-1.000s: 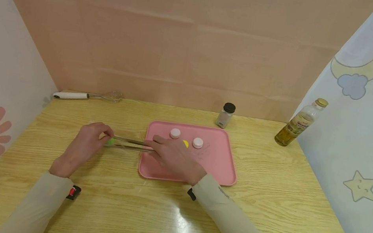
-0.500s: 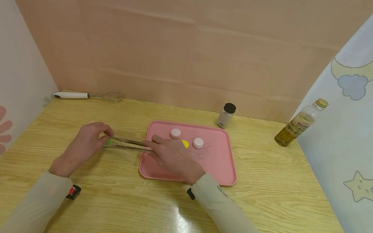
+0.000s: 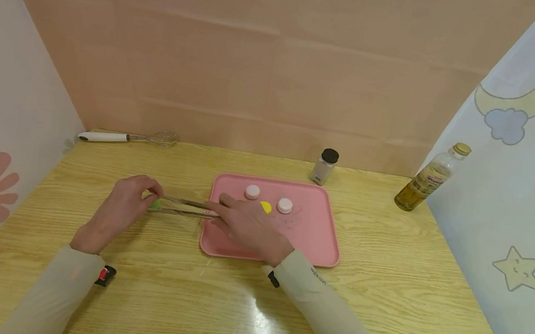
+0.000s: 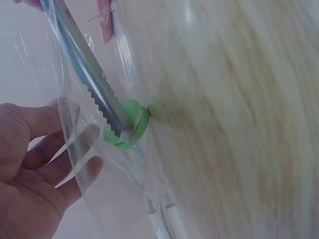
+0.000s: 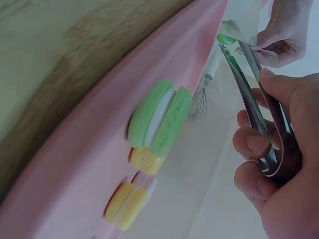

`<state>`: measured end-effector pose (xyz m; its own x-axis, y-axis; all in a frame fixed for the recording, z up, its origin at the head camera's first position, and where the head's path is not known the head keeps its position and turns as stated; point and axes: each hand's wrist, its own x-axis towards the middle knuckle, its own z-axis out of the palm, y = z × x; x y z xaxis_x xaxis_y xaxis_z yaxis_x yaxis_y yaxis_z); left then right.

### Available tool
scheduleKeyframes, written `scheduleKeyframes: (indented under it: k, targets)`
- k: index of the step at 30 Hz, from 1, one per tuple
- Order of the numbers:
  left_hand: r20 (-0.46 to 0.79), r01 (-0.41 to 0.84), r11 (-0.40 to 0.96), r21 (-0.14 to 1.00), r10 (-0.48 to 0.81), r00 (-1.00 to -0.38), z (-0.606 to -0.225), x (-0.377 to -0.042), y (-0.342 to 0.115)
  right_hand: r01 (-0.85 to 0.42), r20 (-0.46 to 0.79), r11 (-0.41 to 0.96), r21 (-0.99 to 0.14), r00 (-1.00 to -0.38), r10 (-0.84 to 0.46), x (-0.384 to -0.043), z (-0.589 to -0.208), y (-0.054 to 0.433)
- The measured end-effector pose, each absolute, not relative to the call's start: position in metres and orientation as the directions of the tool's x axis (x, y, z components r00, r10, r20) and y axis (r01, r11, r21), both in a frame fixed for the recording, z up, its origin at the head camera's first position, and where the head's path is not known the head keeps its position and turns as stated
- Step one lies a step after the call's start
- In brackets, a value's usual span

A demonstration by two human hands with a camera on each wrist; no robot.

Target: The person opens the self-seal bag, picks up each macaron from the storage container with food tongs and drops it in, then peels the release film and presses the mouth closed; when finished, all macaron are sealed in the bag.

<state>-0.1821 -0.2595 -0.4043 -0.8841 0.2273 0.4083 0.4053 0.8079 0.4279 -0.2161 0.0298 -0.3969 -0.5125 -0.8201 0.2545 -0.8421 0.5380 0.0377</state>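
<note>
My right hand [image 3: 249, 224] grips metal tongs [image 3: 184, 213] above the pink tray's left side, their arms pointing left. At the serrated tips is a green macaron [image 4: 130, 122], inside a clear plastic bag [image 4: 70, 144]. My left hand [image 3: 124, 207] pinches the bag's edge beside the tips; in the left wrist view its fingers [image 4: 75, 181] show through the film. On the pink tray [image 3: 308, 241] lie two pale pink macarons [image 3: 285, 206] and a yellow one [image 3: 265, 207]. The right wrist view also shows another green macaron [image 5: 154, 119] on the tray, hidden by my right hand in the head view.
A whisk [image 3: 128, 137] with a white handle lies at the back left. Behind the tray stands a small jar [image 3: 323, 169] with a black lid. A glass bottle [image 3: 430, 178] of yellowish liquid stands at the right, by the side wall.
Hardly anything differs: both hands, the tongs and the bag hold their places. The whole head view has shifted very slightly.
</note>
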Motion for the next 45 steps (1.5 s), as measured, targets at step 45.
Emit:
scheduleKeyframes:
  k: [45]
  targets:
    - [0.412,0.399,0.815,0.421,0.220,-0.884,-0.405,-0.185,-0.258,-0.823,0.326,0.566,0.040,-0.525,-0.786,-0.196,-0.394,0.096]
